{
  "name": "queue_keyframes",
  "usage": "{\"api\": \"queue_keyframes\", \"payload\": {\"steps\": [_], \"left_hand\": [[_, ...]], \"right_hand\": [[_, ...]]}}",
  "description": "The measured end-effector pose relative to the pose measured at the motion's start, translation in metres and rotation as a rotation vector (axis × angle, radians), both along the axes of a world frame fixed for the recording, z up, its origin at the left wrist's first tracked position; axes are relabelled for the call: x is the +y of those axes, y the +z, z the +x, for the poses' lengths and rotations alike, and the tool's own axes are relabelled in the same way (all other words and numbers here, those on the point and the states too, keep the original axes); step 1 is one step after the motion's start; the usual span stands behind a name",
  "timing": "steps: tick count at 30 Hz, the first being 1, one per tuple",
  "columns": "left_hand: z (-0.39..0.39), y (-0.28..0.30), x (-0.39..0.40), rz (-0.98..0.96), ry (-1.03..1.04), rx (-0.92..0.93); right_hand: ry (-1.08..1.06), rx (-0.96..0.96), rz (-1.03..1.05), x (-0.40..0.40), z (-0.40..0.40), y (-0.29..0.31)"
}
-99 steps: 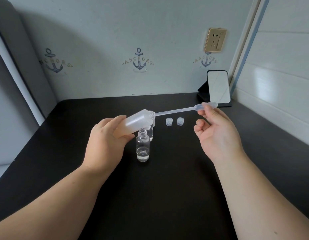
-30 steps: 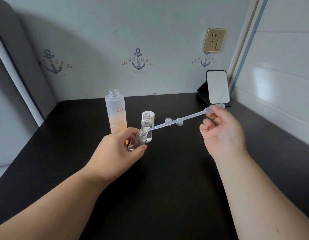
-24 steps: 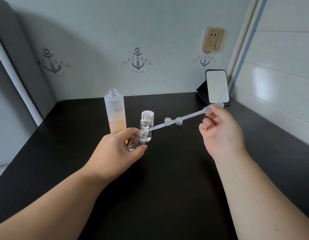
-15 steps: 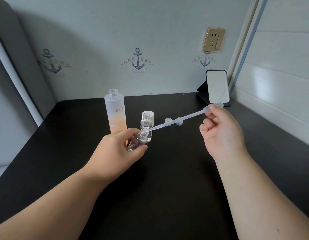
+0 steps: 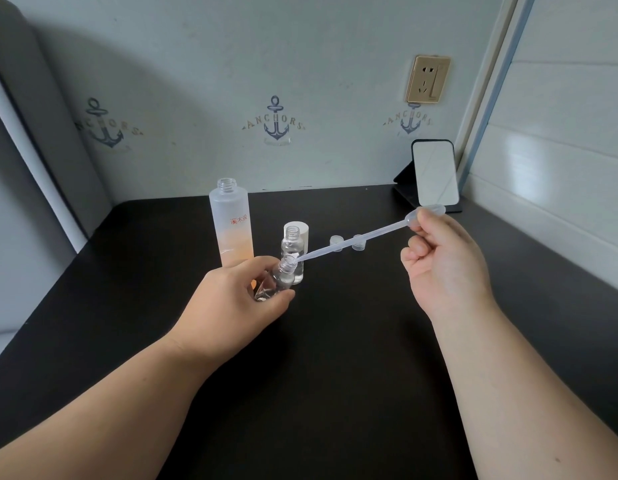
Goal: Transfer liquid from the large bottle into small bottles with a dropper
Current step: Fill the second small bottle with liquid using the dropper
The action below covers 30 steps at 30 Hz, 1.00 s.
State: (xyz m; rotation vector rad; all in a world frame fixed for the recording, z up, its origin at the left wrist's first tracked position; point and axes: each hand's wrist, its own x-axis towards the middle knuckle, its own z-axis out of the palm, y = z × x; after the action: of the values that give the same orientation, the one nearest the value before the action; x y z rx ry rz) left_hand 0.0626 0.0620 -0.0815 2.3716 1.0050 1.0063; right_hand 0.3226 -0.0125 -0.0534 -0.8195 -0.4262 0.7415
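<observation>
We are seeing soft, even daylight coming from the right, where the white panelled wall is glowing brightest with a pale sheen. The small mirror beside that wall is reflecting a flat white glare. Left of the mirror, the back wall is darkening into a broad grey shadow toward the far corner. The black desk is soaking up light and showing little detail, with only a faint sheen along its right edge. Focus is holding sharp throughout. Straight lines are bowing near the frame edges from the wide lens.
</observation>
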Motion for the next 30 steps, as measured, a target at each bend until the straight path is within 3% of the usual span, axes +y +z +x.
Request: {"api": "queue_keyframes", "payload": {"steps": [19, 21, 24, 27, 30], "left_hand": [[0.001, -0.001, 0.003, -0.12, -0.009, 0.033], [0.0, -0.001, 0.002, -0.104, -0.007, -0.046], [-0.004, 0.001, 0.001, -0.104, 0.034, -0.31], [-0.008, 0.002, 0.006, -0.094, 0.197, -0.528], [-0.01, 0.001, 0.016, -0.156, 0.317, -0.62]], "right_hand": [[0.021, 0.104, -0.039, -0.001, 0.0, -0.001], [0.028, 0.103, -0.04, -0.001, -0.001, -0.001], [0.035, 0.101, -0.036, 0.0, -0.001, -0.001], [0.045, 0.106, -0.035, 0.0, -0.002, -0.001], [0.059, 0.102, -0.039, 0.0, -0.003, -0.001]]}}
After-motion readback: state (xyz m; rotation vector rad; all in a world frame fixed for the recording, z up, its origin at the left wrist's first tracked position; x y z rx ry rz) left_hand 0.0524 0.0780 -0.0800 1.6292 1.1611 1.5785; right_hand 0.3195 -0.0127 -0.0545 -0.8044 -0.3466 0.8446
